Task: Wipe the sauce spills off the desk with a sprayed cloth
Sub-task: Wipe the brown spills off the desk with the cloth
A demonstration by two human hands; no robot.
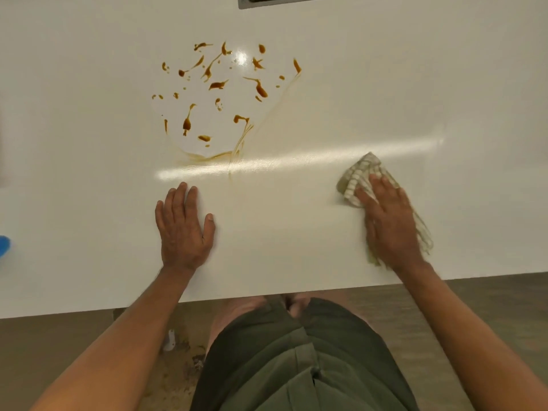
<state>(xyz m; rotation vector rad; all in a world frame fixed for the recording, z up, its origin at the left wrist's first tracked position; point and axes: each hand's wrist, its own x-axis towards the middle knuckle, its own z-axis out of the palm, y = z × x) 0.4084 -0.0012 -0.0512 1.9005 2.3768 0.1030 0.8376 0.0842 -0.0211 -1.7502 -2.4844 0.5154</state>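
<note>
- Two hands flat on the white desk (296, 238).
- Right hand (388, 221), fingers straight, pressing a striped cloth (360, 173), well right of the sauce spills (219, 96).
- Left hand (182, 226), fingers relaxed, holding nothing, just below the spills.
- Likely soft, light, limp; best held under a flat palm, bunched.
- Blue object (4, 244) far left of the spills.
</note>
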